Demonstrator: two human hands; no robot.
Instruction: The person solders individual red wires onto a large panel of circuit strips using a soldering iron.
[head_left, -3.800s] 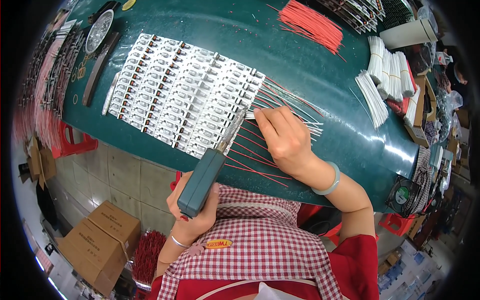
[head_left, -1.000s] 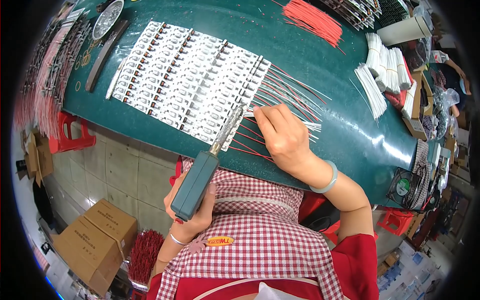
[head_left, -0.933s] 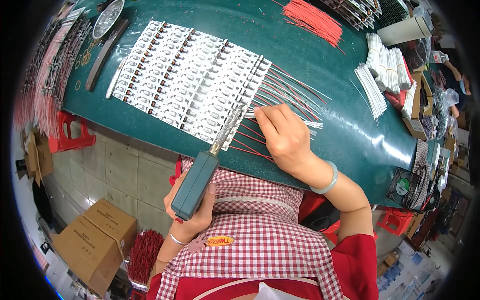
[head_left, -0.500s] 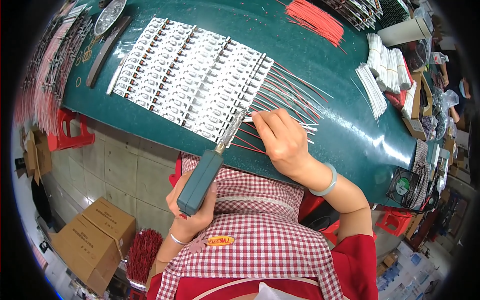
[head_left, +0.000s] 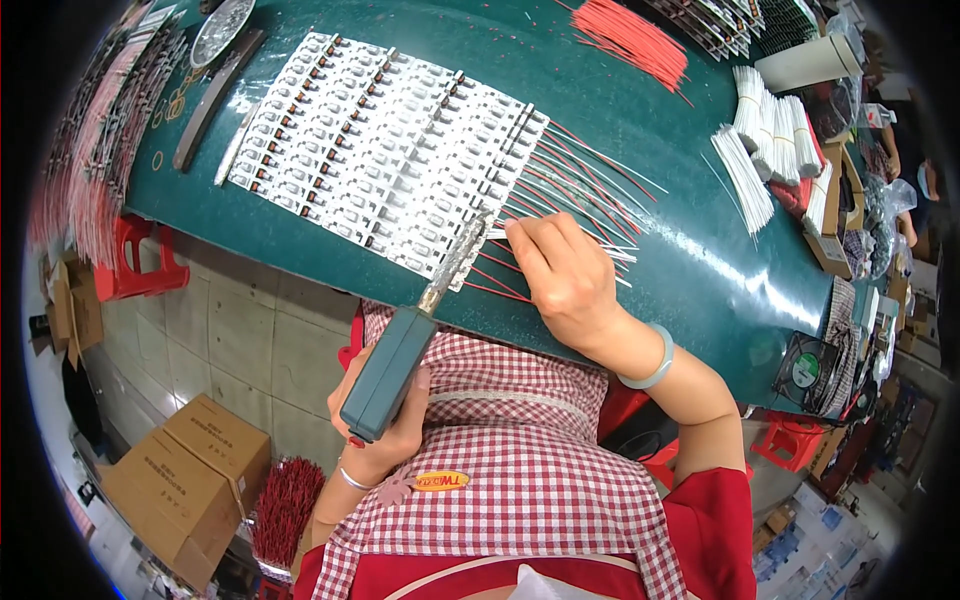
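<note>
My left hand (head_left: 390,405) is closed round the dark green handle of a soldering gun (head_left: 390,360). Its long metal tip reaches up to the right-hand edge of a white panel of circuit boards (head_left: 400,160), which is covered with rows of small parts. Thumb and forefinger of my right hand (head_left: 570,280) pinch a white wire (head_left: 497,234), its end at the panel's edge close to the gun's tip. Several red and white wires (head_left: 585,185) fan out rightward from that edge. My right fingers partly hide the wires beneath them.
A bundle of red wires (head_left: 630,45) lies at the far side of the green table (head_left: 700,290). White wire bundles (head_left: 775,135) are at the right. A dark curved bar (head_left: 210,110) and a metal dish (head_left: 220,30) sit left of the panel. A small fan (head_left: 808,365) is near the right edge.
The soldering gun and my left hand have shifted slightly left and toward me. The panel and my right hand have hardly moved.
</note>
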